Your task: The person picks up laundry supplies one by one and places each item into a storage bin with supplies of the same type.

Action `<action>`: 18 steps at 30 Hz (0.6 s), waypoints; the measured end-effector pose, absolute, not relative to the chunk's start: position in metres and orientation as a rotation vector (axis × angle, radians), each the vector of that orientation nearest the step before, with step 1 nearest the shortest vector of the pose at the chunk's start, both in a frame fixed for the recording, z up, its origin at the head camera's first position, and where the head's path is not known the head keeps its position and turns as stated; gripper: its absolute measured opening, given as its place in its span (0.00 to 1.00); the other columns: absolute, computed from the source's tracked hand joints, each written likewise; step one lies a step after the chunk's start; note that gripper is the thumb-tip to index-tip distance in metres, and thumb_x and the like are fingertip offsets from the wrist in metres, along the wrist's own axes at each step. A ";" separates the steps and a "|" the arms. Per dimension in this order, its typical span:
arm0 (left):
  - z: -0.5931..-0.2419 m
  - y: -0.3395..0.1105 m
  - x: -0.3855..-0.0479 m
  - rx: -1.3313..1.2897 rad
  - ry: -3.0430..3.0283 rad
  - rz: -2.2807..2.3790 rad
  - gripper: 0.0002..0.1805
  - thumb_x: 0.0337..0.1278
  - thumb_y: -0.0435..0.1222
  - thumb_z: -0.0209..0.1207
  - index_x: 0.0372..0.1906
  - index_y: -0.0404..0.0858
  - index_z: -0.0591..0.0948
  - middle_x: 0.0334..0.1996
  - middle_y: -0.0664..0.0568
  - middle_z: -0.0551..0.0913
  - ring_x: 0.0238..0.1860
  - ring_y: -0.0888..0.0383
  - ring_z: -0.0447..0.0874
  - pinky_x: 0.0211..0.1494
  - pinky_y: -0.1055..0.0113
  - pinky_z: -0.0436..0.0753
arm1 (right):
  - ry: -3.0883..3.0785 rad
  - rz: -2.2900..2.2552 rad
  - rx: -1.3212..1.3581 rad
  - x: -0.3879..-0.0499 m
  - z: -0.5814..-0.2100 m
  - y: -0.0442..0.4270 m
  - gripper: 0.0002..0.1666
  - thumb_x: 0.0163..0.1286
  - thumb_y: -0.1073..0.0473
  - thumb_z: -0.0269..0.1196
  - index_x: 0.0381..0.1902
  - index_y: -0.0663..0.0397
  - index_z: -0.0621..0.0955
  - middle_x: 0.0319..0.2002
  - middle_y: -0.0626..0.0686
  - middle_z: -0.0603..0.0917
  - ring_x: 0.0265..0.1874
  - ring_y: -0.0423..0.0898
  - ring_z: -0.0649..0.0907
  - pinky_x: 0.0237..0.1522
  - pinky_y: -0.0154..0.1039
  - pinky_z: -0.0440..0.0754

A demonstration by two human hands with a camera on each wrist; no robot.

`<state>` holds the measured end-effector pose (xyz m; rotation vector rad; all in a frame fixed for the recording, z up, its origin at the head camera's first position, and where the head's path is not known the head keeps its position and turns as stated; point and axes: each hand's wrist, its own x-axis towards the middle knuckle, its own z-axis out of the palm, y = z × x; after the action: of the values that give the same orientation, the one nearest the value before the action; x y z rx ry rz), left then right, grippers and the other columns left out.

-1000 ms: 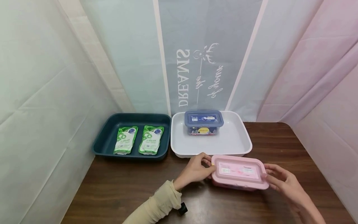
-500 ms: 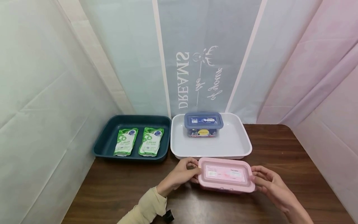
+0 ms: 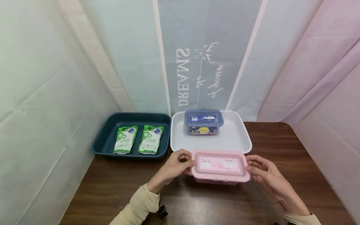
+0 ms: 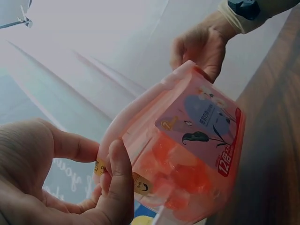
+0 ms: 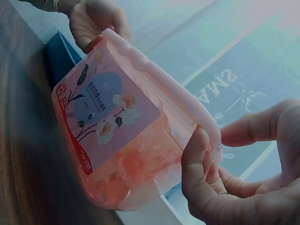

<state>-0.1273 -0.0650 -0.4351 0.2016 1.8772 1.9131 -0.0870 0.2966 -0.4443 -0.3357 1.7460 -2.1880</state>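
A pink lidded plastic box of laundry pods point(image 3: 220, 165) is in front of the white tray point(image 3: 180, 145). My left hand point(image 3: 172, 168) pinches the left end of its lid rim between thumb and fingers, beside a yellow seal point(image 4: 100, 167). At the opposite end my right hand point(image 3: 265, 175) pinches the rim the same way. Orange-red pods point(image 4: 183, 176) show through the clear wall, under a flowered label point(image 5: 110, 108). Whether the base touches the table is hard to tell. A similar blue lidded box point(image 3: 203, 123) stands inside the white tray, towards its back.
Left of the white tray is a dark teal tray point(image 3: 135, 119) with two green-and-white pouches point(image 3: 125, 140) lying in it. Both trays stand on a brown wooden table point(image 3: 112, 184), against a hanging curtain point(image 3: 140, 62) at the back. Fabric walls rise on either side.
Both hands have moved left with the pink box, from the white tray's front right corner to in front of its middle, and lately a little towards the tray. The grip stays the same.
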 end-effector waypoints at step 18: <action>-0.408 -0.086 -0.144 0.279 1.813 2.065 0.23 0.68 0.30 0.61 0.63 0.22 0.72 0.47 0.43 0.78 0.36 0.57 0.86 0.39 0.65 0.92 | 1.718 -2.275 -0.487 -0.113 -0.413 0.281 0.23 0.79 0.78 0.49 0.64 0.59 0.78 0.54 0.51 0.84 0.49 0.42 0.87 0.49 0.38 0.91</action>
<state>-0.1440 -0.0865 -0.4082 0.2787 1.8125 2.0649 -0.1132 0.2806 -0.4132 -0.4874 1.7182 -2.2754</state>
